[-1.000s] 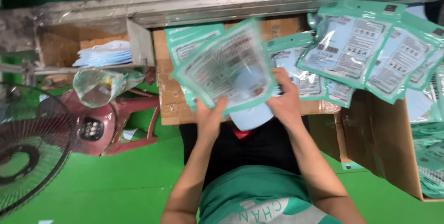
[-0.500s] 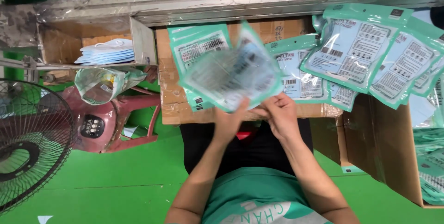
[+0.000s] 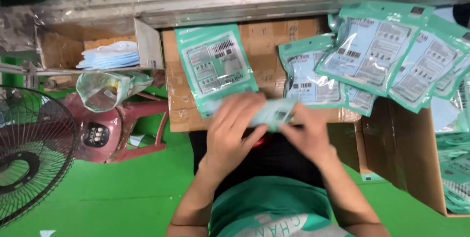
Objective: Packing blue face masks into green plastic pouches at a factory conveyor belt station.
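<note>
Both hands grip one teal pouch (image 3: 267,113) just below the flat pouch (image 3: 215,68) on cardboard: left hand (image 3: 230,124) over it, right hand (image 3: 303,131) pinching its end. Best keep edges aligned, pressure even.

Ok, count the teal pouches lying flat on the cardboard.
5 at least: one pouch left of centre, one right of centre, one overlapping it, one far right, and a corner peeking beneath; more may be hidden.

It looks like a small packing workshop; sealed green pouches (image 3: 377,53) pile up beside a cardboard-covered tabletop (image 3: 254,51); a stack of blue masks (image 3: 110,55) waits in a carton (image 3: 58,46); a floor fan (image 3: 24,154) stands on green flooring (image 3: 98,198).
</note>
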